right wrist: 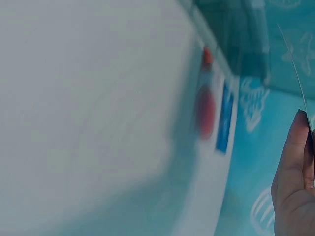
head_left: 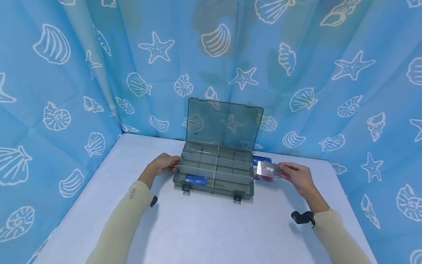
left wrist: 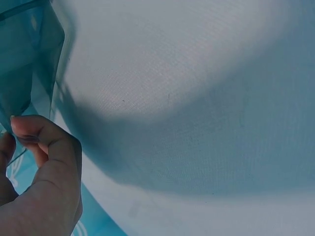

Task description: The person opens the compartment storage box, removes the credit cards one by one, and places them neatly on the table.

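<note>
A grey-green translucent compartment box [head_left: 232, 182] stands on the table with its lid [head_left: 225, 123] raised. At the box's left side, my left hand [head_left: 165, 164] pinches the edge between thumb and fingers; the left wrist view shows this hand [left wrist: 49, 167] at the box's corner. A silver card reading "Vip" [head_left: 266, 169] is held up by my right hand [head_left: 298, 176], just right of the box. Edge-on, that card [right wrist: 297, 69] looks like a thin line in the right wrist view. A blue VIP card [head_left: 196, 179] lies in the front left compartment.
Beside the box's right wall lie a blue card [head_left: 262, 159] and a red-and-white card [head_left: 266, 179], partly behind the silver card. Two dark latches [head_left: 237, 196] hang at the box's front. A white cloth covers the table [head_left: 204, 227]; a blue seashell curtain [head_left: 214, 73] surrounds it.
</note>
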A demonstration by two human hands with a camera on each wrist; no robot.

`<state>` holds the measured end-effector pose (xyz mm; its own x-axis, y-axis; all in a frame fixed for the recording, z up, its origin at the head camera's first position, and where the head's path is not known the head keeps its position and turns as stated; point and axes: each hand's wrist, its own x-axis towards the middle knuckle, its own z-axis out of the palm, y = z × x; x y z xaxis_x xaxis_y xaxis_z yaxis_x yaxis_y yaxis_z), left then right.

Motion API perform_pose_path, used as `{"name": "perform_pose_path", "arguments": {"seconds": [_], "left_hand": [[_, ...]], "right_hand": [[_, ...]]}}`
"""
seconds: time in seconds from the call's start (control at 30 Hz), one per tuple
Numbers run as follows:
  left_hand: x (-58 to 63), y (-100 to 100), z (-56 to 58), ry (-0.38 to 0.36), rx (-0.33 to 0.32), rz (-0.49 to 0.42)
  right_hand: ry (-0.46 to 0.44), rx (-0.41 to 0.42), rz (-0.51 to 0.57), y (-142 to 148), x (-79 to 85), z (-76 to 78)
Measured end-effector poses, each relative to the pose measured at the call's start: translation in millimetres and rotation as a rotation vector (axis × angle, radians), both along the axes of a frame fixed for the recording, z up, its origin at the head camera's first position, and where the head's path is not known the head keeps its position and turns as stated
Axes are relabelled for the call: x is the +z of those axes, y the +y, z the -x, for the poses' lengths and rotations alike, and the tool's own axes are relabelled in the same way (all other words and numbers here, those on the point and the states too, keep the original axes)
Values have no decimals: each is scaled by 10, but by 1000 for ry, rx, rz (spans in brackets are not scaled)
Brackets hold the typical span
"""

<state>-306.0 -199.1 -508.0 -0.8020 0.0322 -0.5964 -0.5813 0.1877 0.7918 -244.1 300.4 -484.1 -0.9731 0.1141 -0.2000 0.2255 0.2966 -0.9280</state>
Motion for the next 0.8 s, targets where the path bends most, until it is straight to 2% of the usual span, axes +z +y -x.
{"name": "perform_pose_path", "arguments": {"seconds": [0.13, 0.27, 0.57, 0.8], "left_hand": [[0, -3, -9, -4, 9, -9], [-11, -7, -18, -11, 7, -6], [-25, -9, -2, -1, 3, -18], [-14, -7, 3, 0, -5, -27]], "right_hand": [[-20, -36, -3, 175, -93, -87], [-51, -41, 4, 222, -209, -143], [-111, 25, 0, 98, -473, -178], [-148, 26, -28, 24, -527, -178]]}}
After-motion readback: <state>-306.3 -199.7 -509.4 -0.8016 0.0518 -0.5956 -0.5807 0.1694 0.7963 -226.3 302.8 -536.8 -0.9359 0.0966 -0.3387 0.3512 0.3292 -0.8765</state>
